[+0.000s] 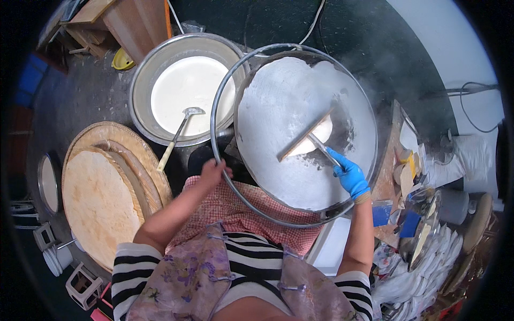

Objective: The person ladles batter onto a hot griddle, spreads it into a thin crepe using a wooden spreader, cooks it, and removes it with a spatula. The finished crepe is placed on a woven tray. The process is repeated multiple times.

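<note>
My right hand [350, 174], in a blue glove, is closed around the handle of a T-shaped batter spreader [302, 139]. The spreader's wooden blade rests on a large round griddle [278, 176]. White batter [320, 135] lies pooled against the blade, and a pale thin layer covers much of the griddle, with dark bare patches at the right. Around the griddle runs a metal ring [216, 115], tilted and set apart from its edge. My bare left hand [213, 174] grips this ring at its lower left.
A metal basin [140, 109] of white batter stands at the upper left, a ladle [179, 128] leaning in it. Left of me are stacked thin round flatbreads [99, 200] on a woven tray [80, 139]. White plastic bags [428, 262] crowd the lower right; a small stool [83, 286] stands lower left.
</note>
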The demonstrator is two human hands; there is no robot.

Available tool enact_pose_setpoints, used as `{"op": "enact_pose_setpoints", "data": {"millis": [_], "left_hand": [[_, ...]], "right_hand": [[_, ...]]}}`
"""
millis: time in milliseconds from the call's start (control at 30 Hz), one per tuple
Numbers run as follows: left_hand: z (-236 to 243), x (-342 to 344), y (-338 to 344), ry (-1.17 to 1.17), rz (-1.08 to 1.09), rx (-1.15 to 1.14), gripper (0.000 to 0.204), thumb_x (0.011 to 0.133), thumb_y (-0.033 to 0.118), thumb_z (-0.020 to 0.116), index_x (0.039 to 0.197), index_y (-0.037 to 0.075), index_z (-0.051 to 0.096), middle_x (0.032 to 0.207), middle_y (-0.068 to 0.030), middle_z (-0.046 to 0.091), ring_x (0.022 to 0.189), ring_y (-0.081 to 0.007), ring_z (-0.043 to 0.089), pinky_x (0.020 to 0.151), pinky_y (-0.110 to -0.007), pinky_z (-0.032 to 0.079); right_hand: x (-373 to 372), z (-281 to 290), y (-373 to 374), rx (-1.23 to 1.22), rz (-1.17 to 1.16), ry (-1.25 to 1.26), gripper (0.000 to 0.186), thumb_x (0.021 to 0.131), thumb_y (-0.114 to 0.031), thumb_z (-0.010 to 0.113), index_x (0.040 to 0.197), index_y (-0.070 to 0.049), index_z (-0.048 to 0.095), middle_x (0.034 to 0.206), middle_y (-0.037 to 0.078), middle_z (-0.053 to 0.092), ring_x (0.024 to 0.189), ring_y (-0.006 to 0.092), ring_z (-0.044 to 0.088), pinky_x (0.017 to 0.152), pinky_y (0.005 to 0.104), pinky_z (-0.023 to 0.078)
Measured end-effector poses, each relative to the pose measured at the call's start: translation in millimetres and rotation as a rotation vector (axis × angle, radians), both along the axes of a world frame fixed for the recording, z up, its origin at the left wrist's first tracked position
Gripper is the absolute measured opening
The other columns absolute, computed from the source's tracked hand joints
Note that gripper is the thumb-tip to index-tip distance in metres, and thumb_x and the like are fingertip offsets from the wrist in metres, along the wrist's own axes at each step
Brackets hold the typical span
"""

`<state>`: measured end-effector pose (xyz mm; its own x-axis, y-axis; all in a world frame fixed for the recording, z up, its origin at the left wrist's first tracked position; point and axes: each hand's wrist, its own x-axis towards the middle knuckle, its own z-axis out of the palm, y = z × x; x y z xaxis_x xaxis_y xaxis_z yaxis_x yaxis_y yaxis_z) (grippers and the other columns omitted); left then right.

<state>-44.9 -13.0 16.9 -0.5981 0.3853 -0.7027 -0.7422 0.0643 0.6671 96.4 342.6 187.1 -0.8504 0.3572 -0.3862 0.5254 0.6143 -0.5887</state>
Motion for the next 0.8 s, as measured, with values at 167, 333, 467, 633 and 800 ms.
{"op": "enact_pose_setpoints", "data": {"millis": [167,333,467,633,800], "left_hand": [[-13,-42,10,0.357,0.237,-0.103,0.021,0.089,0.022,0.052,0.097,0.003,0.049,0.076,-0.0056,0.058,0.065,-0.0139,0.055,0.057,-0.025,0.044],[0,77,21,0.231,0.142,-0.113,0.025,0.09,0.024,0.051,0.101,0.002,0.046,0.073,-0.0056,0.055,0.066,-0.0141,0.052,0.06,-0.025,0.043],[-4,56,5,0.091,0.013,-0.012,0.024,0.091,0.027,0.047,0.094,0.003,0.046,0.075,-0.0098,0.059,0.065,-0.0209,0.06,0.059,-0.03,0.049],[-11,-34,-2,0.195,0.12,0.014,0.023,0.09,0.024,0.052,0.097,0.003,0.05,0.077,-0.0075,0.06,0.068,-0.0166,0.059,0.062,-0.028,0.05],[-10,5,-5,0.162,0.084,0.0,0.025,0.089,0.026,0.053,0.101,0.004,0.051,0.083,-0.006,0.057,0.073,-0.015,0.058,0.062,-0.027,0.047]], "right_hand": [[18,-9,-9,-0.013,0.011,0.075,0.048,0.083,0.002,0.051,0.126,-0.019,0.051,0.097,-0.003,0.06,0.065,0.0064,0.048,0.066,0.0217,0.046],[28,-17,-3,0.005,-0.004,0.051,0.047,0.083,0.003,0.05,0.126,-0.017,0.051,0.103,-0.004,0.06,0.068,0.0057,0.048,0.067,0.0211,0.046],[31,-18,11,-0.072,-0.076,0.06,0.05,0.081,0.003,0.051,0.123,-0.024,0.054,0.095,0.002,0.063,0.072,0.009,0.052,0.073,0.0235,0.046],[34,-18,30,-0.067,-0.074,0.146,0.05,0.08,0.004,0.048,0.123,-0.022,0.054,0.097,0.0,0.063,0.07,0.0066,0.05,0.071,0.0226,0.046],[41,-1,43,-0.081,-0.148,-0.027,0.052,0.079,0.005,0.047,0.123,-0.02,0.053,0.109,0.003,0.062,0.074,0.0066,0.052,0.072,0.0227,0.047]]}}
